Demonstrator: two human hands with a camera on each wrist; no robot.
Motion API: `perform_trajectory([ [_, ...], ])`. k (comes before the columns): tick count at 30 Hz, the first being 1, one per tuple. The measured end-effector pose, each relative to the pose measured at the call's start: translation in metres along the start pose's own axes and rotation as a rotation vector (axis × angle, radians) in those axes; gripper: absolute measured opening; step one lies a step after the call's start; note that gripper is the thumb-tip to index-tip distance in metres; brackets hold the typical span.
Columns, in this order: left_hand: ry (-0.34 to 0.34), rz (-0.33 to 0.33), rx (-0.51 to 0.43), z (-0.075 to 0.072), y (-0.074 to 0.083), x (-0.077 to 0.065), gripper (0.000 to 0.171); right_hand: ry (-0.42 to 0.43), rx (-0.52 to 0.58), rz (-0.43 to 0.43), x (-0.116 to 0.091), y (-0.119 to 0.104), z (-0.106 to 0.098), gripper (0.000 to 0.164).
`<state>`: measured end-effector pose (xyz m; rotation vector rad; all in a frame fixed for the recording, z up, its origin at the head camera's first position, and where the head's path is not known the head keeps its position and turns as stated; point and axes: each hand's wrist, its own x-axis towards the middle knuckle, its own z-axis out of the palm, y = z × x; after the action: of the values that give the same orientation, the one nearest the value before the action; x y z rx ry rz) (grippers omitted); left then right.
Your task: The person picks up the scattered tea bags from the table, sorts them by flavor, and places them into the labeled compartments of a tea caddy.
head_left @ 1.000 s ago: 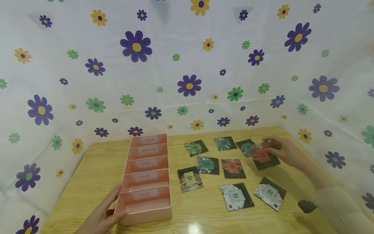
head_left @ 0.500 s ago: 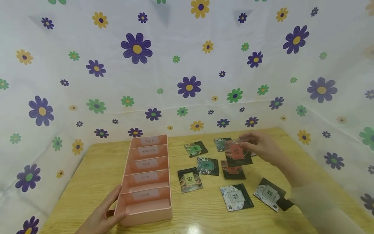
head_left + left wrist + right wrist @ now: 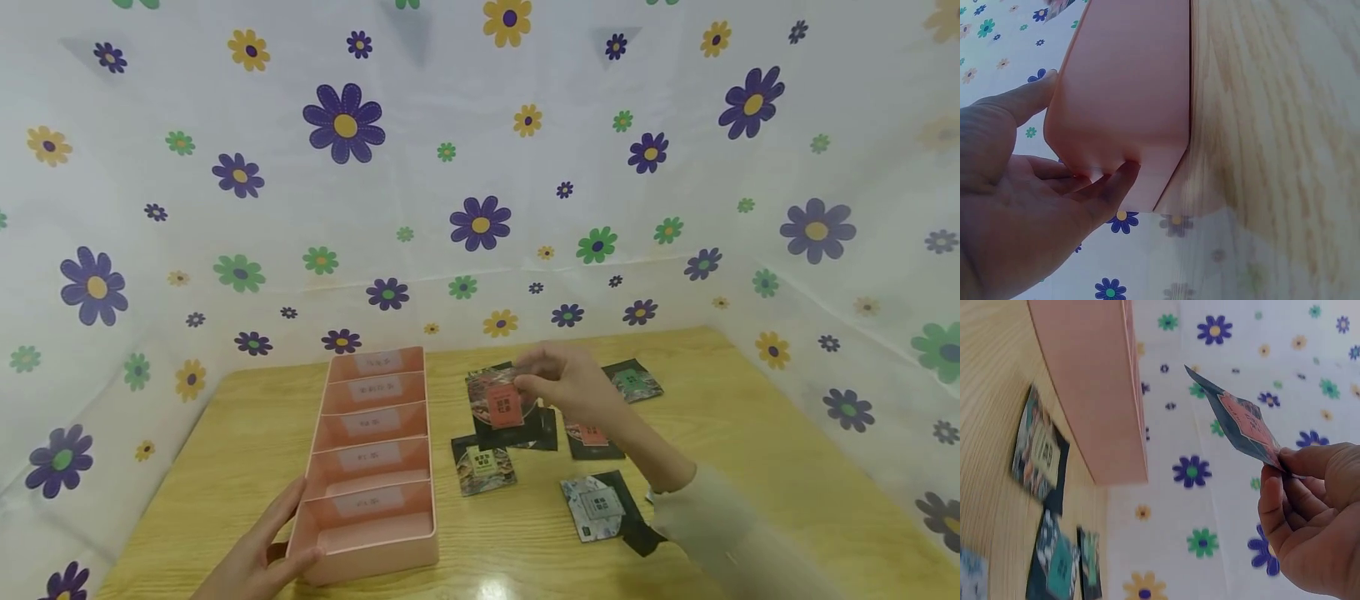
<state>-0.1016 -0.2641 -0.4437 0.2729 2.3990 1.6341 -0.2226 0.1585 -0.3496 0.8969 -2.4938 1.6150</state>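
A flat square sachet with a red label (image 3: 504, 406) is raised above the table, pinched at its edge between thumb and fingers of my right hand (image 3: 577, 387). In the right wrist view this sachet (image 3: 1247, 422) is tilted, and the hand (image 3: 1316, 519) has its fingers bent beneath the thumb. My left hand (image 3: 262, 546) grips the near left corner of a long pink divided box (image 3: 382, 560). In the left wrist view the thumb of that hand (image 3: 1029, 212) lies at the box's rim, with the fingertips against its wall.
Other sachets lie right of the box: yellow-labelled (image 3: 483, 471), white-labelled (image 3: 596, 508), green-labelled (image 3: 633, 381) and another red-labelled one (image 3: 592, 437). My right arm and the raised sachet hide some. White flowered cloth (image 3: 480, 167) surrounds the wooden table (image 3: 240, 433).
My right hand has carried the red-labelled sachet leftward from the right side of the table towards the box. My left hand and the box have stayed in place.
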Motion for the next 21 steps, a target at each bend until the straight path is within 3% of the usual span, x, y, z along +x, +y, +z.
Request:
perform_trajectory([
  [12, -0.003, -0.033, 0.019, -0.001, 0.003, 0.001, 0.082, -0.028, 0.008, -0.183, 0.03, -0.01, 0.084, 0.015],
  [21, 0.005, -0.04, 0.039, -0.001, -0.002, 0.002, 0.085, 0.032, -0.06, -0.316, 0.039, -0.009, 0.12, 0.014],
])
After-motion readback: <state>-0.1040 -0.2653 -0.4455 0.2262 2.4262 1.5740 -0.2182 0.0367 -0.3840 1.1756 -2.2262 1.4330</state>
